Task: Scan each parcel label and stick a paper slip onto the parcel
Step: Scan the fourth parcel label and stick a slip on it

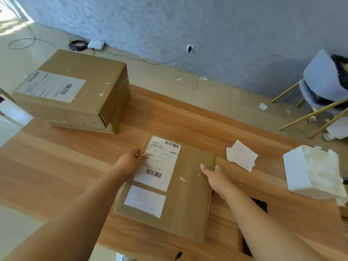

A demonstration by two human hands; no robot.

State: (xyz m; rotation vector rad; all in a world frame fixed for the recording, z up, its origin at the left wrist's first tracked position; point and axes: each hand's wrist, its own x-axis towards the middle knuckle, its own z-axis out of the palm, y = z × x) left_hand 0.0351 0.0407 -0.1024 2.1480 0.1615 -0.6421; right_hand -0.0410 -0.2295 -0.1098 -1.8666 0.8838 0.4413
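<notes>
Head view: flat brown parcel (188,200), barcoded label (160,162), red-stamped slip (145,201)

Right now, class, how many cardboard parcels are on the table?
2. A flat parcel lies near the front of the table, carrying a label and a slip; a bigger parcel sits at the far left corner. Others may lie outside the view.

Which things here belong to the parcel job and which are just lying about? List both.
Job: flat parcel, gripped by left hand and right hand; its shipping label; stuck slip; big parcel; loose slips.
Lying about: foam box; chair; coiled cable.
</notes>
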